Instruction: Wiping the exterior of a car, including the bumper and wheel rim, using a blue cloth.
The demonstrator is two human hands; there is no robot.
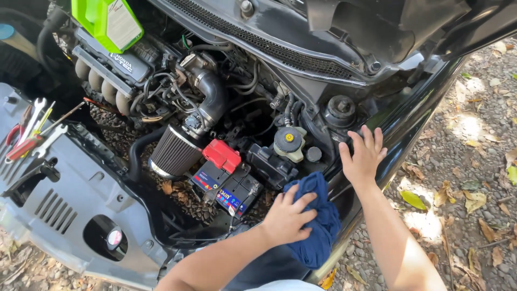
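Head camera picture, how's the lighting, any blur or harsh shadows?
Head view: sharp overall; dappled sun blows out patches of gravel at right; the engine bay's depths around the battery sit in shade; left hand on blue cloth evenly lit.
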